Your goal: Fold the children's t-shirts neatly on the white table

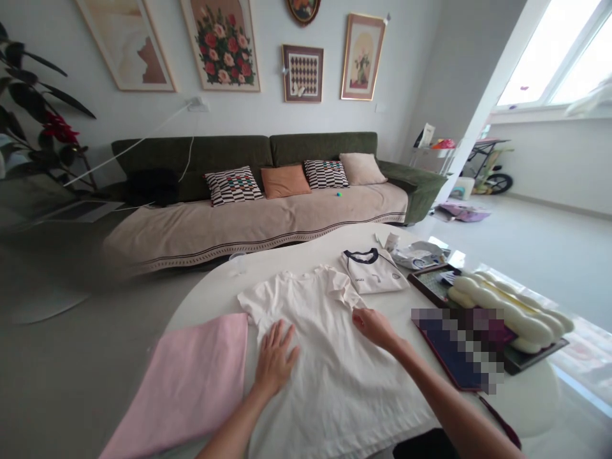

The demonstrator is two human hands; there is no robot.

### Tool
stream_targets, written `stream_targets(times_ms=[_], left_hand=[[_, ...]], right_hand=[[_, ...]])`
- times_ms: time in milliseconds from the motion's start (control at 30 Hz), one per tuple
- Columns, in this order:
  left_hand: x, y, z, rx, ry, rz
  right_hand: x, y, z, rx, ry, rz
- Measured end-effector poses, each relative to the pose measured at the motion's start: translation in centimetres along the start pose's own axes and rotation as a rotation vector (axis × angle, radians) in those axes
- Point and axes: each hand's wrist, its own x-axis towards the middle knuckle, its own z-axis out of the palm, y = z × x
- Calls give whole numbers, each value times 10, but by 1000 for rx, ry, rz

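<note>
A white short-sleeved T-shirt lies spread on the round white table, its collar toward the sofa. My left hand rests flat on the shirt's left side with the fingers spread. At the right sleeve, my right hand is closed, its fingers gripping the fabric by the sleeve's edge. Left of the shirt lies a folded pink cloth, partly hanging off the near side. Beyond my right hand sits a folded white shirt with a dark collar.
A tray on the right holds a cream, puffy item. A dark blue flat item, partly blurred out, lies nearer. A plastic package is at the table's far right. Behind stands a green sofa with cushions.
</note>
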Motion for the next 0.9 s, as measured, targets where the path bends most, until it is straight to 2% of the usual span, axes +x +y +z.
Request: stream_targets(times_ms=[167, 367, 433, 533, 633, 700, 767, 900], left_hand=[[1, -3, -1, 32, -1, 3], [5, -5, 1, 41, -1, -7], [5, -6, 3, 46, -1, -8], [6, -6, 3, 54, -3, -17], [6, -4, 2, 48, -18, -23], [6, -3, 0, 40, -30, -29], [6, -2, -2, 31, -36, -34], [7, -2, -5, 7, -40, -30]], right_hand=[[75, 3, 0, -83, 65, 128], [117, -2, 11, -109, 76, 148], [128, 11, 2, -78, 87, 175], [145, 47, -26, -22, 136, 272], [155, 87, -51, 8, 206, 431], [154, 103, -56, 14, 242, 518], [150, 110, -50, 28, 245, 541], [137, 108, -20, 67, 168, 506]])
